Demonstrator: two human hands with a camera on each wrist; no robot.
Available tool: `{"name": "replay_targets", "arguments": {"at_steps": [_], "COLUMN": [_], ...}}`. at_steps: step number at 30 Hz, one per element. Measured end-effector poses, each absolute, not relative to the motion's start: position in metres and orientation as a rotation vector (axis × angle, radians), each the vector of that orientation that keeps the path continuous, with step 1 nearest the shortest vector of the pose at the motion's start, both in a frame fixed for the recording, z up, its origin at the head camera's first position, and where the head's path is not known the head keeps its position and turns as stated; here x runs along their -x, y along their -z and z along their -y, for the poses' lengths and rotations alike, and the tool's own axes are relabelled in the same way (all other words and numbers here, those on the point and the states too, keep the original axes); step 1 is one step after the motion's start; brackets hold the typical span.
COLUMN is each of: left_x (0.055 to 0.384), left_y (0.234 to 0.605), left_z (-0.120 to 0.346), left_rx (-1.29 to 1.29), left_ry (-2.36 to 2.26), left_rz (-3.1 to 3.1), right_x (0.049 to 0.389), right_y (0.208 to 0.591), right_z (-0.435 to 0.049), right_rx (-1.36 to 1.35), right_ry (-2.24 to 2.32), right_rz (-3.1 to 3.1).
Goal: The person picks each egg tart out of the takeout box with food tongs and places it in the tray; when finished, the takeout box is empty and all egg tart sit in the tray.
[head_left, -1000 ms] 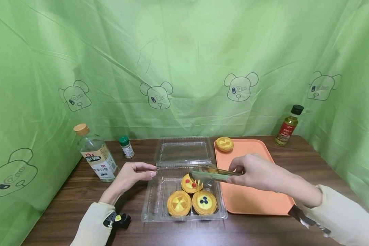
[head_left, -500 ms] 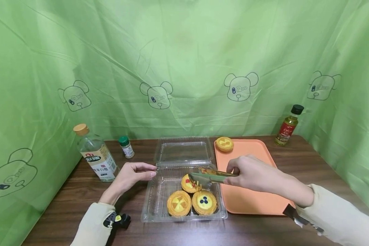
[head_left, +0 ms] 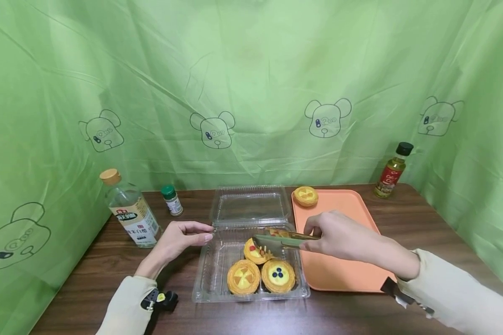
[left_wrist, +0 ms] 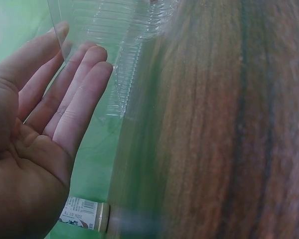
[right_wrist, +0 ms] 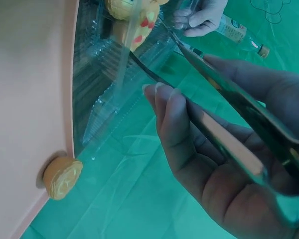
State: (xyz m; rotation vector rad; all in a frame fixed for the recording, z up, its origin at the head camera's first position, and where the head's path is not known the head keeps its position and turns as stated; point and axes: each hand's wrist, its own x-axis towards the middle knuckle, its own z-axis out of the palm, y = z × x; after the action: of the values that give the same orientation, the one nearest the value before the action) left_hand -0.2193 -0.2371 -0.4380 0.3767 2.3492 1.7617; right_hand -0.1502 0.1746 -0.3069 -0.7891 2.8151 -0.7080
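Note:
My left hand (head_left: 178,239) pinches the left rim of an open clear plastic clamshell box (head_left: 215,267) between thumb and fingers; its clear edge (left_wrist: 64,50) shows at the fingertips in the left wrist view. Metal tongs (head_left: 282,240) are held in my right hand (head_left: 341,235), reaching in over the box's right wall. In the right wrist view the tips stand spread near an egg tart with red pieces (head_left: 254,251); the tongs partly cover it in the head view. Before it lie a tart with orange wedges (head_left: 243,277) and one with blueberries (head_left: 278,275).
An orange tray (head_left: 345,274) lies right of the box, with another egg tart (head_left: 306,197) on its far left corner. A large vinegar bottle (head_left: 136,218) and a green-capped spice jar (head_left: 173,201) stand left. An oil bottle (head_left: 390,177) stands far right, by the green curtain (head_left: 260,93).
My right hand and the tongs have moved a little left. The tart with red pieces has shifted slightly left with them. My left hand has stayed at the rim.

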Motion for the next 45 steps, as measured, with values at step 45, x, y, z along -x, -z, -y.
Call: {"name": "replay_targets", "arguments": {"at_steps": [45], "left_x": [0.219], "left_y": [0.437], "left_z": [0.238], "left_rx": [-0.358], "left_ry": [-1.769], "left_rz": [-2.338], "right_x": [0.165], "right_y": [0.327], "right_z": [-0.181], "right_rx": [0.785], "right_ry": [0.834], "right_rz": [-2.664]}}
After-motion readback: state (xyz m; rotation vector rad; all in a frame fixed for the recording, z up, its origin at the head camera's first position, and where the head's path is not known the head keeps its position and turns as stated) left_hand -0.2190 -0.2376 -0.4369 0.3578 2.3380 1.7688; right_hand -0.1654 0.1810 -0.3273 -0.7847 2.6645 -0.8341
